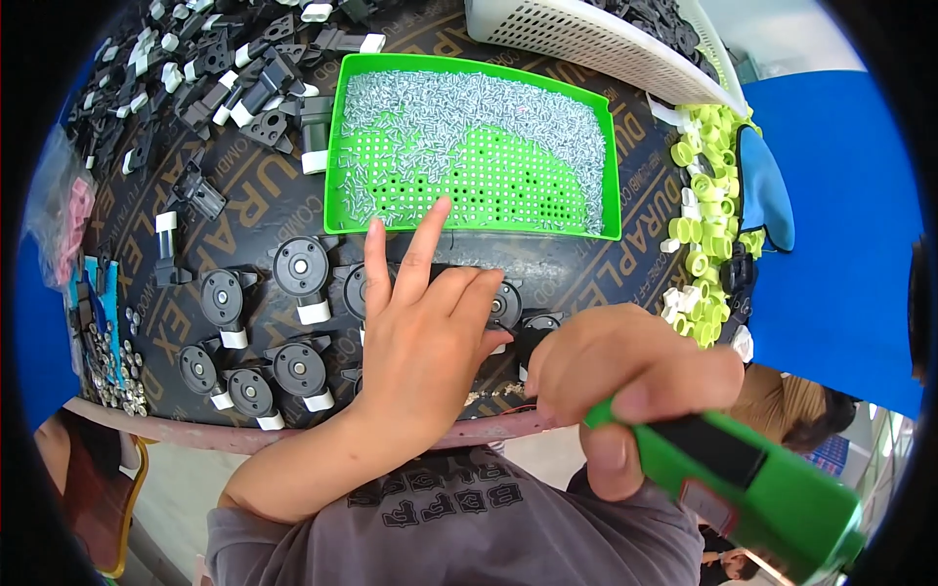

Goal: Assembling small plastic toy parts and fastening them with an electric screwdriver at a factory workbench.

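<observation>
My right hand (pixel 635 386) is wrapped round a green power screwdriver (pixel 752 488) with a black panel on its side. Its working end is mostly hidden behind my fingers. My left hand (pixel 420 327) lies over a row of black round wheel-like parts with white tabs. Its thumb and index finger close about one black wheel-like part (pixel 505 306), while two other fingers stretch toward the green tray. Another such part (pixel 300 267) lies left of that hand, with several more (pixel 299 368) near the table's front edge.
A perforated green tray (pixel 614 195) of small silver screws stands beyond my hands. Black brackets (pixel 264 83) are heaped at far left; yellow-green rings (pixel 702 249) line the right side. A white basket (pixel 576 44) stands at the back. Metal pieces (pixel 127 391) lie at left.
</observation>
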`<state>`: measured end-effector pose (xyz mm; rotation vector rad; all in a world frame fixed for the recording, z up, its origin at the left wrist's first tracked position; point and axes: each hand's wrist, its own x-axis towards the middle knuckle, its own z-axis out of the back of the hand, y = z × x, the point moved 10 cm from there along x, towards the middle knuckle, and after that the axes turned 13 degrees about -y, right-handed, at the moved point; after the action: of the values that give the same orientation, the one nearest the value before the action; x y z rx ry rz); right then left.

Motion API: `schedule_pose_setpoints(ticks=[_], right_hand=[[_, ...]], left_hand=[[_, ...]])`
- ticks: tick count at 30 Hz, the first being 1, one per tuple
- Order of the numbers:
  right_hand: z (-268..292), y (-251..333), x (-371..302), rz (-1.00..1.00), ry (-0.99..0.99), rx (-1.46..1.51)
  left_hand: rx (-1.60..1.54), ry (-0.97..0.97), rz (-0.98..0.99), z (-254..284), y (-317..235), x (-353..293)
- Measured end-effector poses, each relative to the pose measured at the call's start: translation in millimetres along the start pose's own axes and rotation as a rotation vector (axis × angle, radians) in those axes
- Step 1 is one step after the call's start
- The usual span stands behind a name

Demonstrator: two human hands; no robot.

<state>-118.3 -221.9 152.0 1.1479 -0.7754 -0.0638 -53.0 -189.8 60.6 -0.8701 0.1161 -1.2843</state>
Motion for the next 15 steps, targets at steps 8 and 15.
schedule_pose_setpoints(ticks=[8,15], right_hand=[[30.5,2.4,-9.1,0.098,-0.392,0.028],[105.6,-34.5,7.8,0.145,-0.763,0.036]], left_hand=[[0.029,-0.032,-0.008,-4.2,6.2,-8.5],[0.042,-0.088,-0.053,20.0,-10.4,-3.3]])
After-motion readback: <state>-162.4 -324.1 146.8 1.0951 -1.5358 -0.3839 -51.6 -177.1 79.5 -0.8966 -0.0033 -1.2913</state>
